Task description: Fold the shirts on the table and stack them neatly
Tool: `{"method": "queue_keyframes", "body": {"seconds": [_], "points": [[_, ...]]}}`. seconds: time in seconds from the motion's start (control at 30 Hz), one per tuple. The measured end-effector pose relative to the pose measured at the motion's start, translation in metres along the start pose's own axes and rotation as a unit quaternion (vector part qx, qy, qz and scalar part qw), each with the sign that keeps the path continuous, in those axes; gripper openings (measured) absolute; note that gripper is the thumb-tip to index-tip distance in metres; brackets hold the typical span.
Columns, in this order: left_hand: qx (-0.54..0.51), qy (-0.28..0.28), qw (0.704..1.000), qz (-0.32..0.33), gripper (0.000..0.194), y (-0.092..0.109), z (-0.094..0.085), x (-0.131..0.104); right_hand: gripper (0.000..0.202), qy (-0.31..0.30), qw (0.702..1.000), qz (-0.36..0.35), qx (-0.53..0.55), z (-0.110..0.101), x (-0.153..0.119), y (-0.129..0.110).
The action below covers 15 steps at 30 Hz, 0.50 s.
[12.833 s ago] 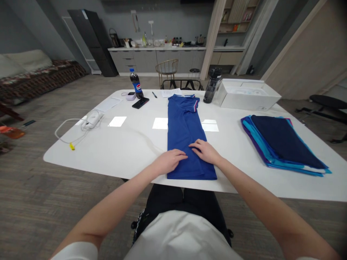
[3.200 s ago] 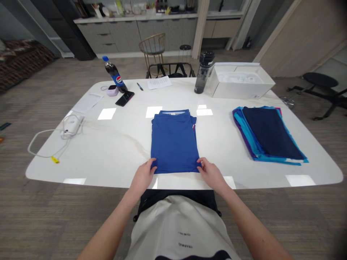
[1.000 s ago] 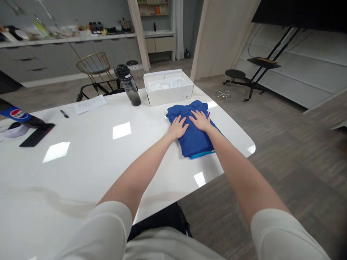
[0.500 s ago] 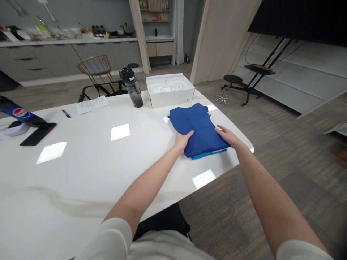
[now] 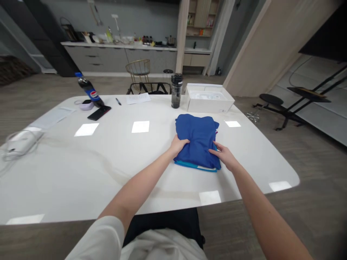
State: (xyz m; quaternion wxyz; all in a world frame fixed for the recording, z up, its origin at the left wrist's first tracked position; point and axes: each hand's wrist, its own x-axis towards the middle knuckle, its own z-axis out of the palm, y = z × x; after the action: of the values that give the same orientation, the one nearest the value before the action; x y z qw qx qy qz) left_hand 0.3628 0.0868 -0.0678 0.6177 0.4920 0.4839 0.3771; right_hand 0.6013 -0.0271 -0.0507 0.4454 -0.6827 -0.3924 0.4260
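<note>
A folded blue garment [image 5: 195, 139] tops a stack on the white table, with light-blue cloth [image 5: 193, 166] showing along its near edge. My left hand [image 5: 178, 146] grips the stack's left side, its thumb on top of the blue fabric and the other fingers hidden beside or beneath it. On the opposite side, my right hand [image 5: 224, 155] holds the right edge, thumb over the top and fingers along the side. Whether the stack rests fully on the table I cannot tell.
Behind the stack are an open white box [image 5: 208, 103] and a dark water bottle [image 5: 176, 92]. Farther left lie paper [image 5: 138, 98], a pen [image 5: 118, 101], a black phone [image 5: 99, 113] and a cola bottle [image 5: 90, 90]. A white device with cables [image 5: 23, 142] sits at far left.
The view has swung left. Both hands and the stack have shifted left on the table, away from its right edge, and the stack has turned slightly.
</note>
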Motion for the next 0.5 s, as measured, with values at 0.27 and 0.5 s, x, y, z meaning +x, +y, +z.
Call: {"method": "queue_keyframes", "body": {"seconds": [0.27,0.5], "points": [[0.045,0.164,0.984,-0.051,0.063,0.018,-0.292,-0.070,0.084,-0.202,0.974,-0.094,-0.029,0.268,-0.006,-0.032],[0.136,0.273,0.946,-0.110,0.061,0.043,-0.517,-0.124,0.080,-0.306,0.929,-0.182,-0.098,0.499,-0.030,-0.080]]}}
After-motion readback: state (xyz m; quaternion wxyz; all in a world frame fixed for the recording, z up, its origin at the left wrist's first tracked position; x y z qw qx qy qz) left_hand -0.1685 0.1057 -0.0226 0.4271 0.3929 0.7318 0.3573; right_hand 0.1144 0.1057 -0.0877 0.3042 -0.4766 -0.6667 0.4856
